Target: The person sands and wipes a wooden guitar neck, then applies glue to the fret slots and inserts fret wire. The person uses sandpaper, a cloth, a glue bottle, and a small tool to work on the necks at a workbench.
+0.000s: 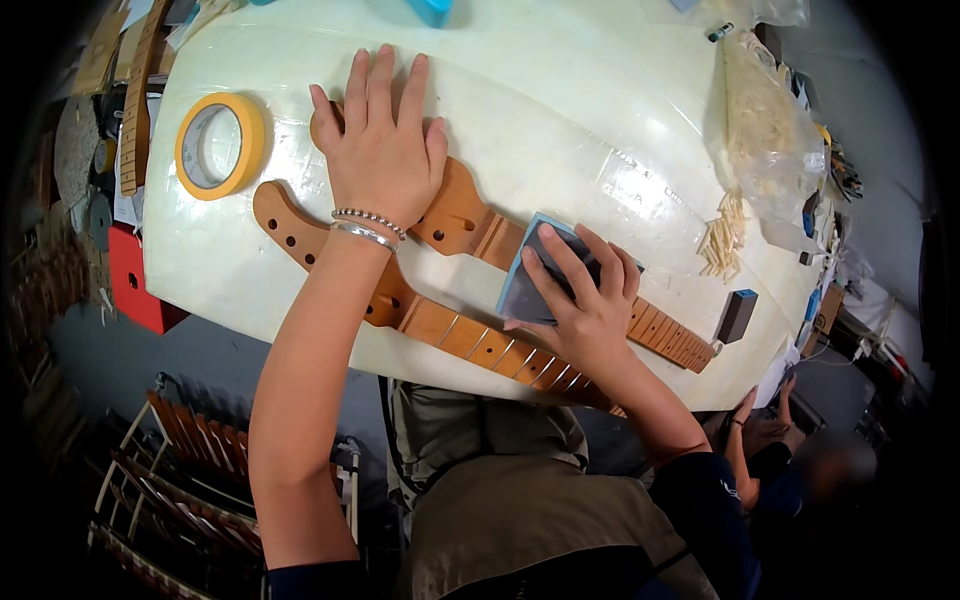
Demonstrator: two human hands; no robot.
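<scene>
Two wooden guitar necks lie slantwise across the pale table. On the headstock of the farther neck point(455, 212) rests my left hand point(385, 155), flat with its fingers spread, hiding part of the wood. My right hand point(597, 305) holds a grey sanding block with blue edges point(518, 285) down over the fretboard of that same neck, thumb at its near side. Closer to me is the nearer neck point(465, 335), its headstock partly covered by my left forearm. Pale lines cross its fretboard, and its far right end passes beneath my right arm.
A yellow tape roll point(252, 150) lies at left on the table point(560, 120). Thin wooden sticks point(722, 240), a dark block point(737, 318) and clear plastic bags point(770, 125) are at right. A red box point(138, 280), racked necks point(200, 430) and another person's arm point(738, 455) are beyond the edges.
</scene>
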